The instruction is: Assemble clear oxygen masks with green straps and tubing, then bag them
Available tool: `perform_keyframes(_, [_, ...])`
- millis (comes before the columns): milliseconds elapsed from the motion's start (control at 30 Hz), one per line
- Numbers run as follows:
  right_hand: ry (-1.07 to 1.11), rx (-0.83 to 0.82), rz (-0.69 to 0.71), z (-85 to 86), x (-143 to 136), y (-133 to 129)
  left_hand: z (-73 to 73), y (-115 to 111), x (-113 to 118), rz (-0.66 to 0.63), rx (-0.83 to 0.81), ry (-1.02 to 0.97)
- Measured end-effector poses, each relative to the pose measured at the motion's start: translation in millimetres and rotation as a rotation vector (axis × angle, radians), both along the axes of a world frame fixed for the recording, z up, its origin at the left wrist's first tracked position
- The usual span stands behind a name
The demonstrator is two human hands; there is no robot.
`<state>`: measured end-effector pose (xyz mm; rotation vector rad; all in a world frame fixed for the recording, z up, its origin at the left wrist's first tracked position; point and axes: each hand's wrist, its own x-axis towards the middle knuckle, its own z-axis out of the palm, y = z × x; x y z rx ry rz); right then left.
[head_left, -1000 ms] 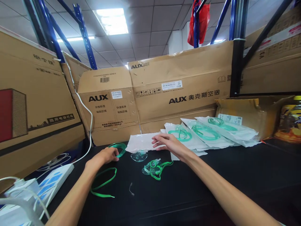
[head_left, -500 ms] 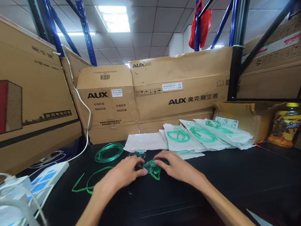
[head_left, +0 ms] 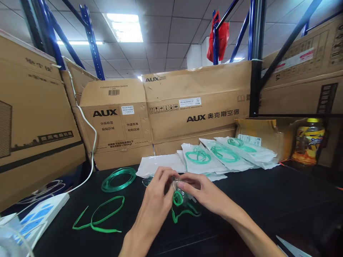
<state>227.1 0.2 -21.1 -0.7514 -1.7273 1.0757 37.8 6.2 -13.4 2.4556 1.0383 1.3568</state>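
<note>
A clear oxygen mask (head_left: 187,198) with a green ring is held just above the black table, its green elastic strap hanging below. My left hand (head_left: 158,194) has its fingers closed at the mask's upper left edge. On the other side, my right hand (head_left: 205,189) pinches the top with thumb and fingers. Both hands cover part of the mask. Behind my left hand lies another clear plastic piece (head_left: 147,181), mostly hidden. A coil of green tubing (head_left: 118,180) and a loose green strap (head_left: 105,217) rest to the left.
White packs (head_left: 198,159) with green tubing lie at the back right, beside a flat white pouch (head_left: 158,165). A power strip (head_left: 44,214) is at the left, a drink bottle (head_left: 308,142) at the right. A pointed metal blade (head_left: 291,246) sits front right. Cardboard boxes (head_left: 187,117) wall the back.
The mask has been lifted and turned, so its green ring now faces me. My hands have drawn together on it. The view has shifted slightly, exposing the whole loose strap.
</note>
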Motion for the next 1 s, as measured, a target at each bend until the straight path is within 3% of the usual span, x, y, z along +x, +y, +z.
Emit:
perform_keyframes(133, [0.081,-0.062,-0.063,-6.1,5.1,7.2,-6.3,-4.7,-1.1,0.115,-0.179,-0.22])
perform_keyframes(267, [0.165,-0.141,-0.06,-12.3,9.7,12.9,-8.9,-6.0,-0.9,0.028,-0.289,-0.06])
perform_keyframes(633, [0.038,-0.141,-0.045,-13.3,14.5,14.5,-10.3,-4.2,-6.4,-0.019,-0.287,0.078])
perform_keyframes(767, [-0.078,-0.088,-0.097,-8.8,24.0,14.3,-9.8,-7.4,-3.9,-0.019,-0.295,0.109])
perform_keyframes(1000, [-0.246,0.001,-0.1,-5.6,33.8,14.5,-19.8,-5.6,-2.3,0.019,-0.226,0.219])
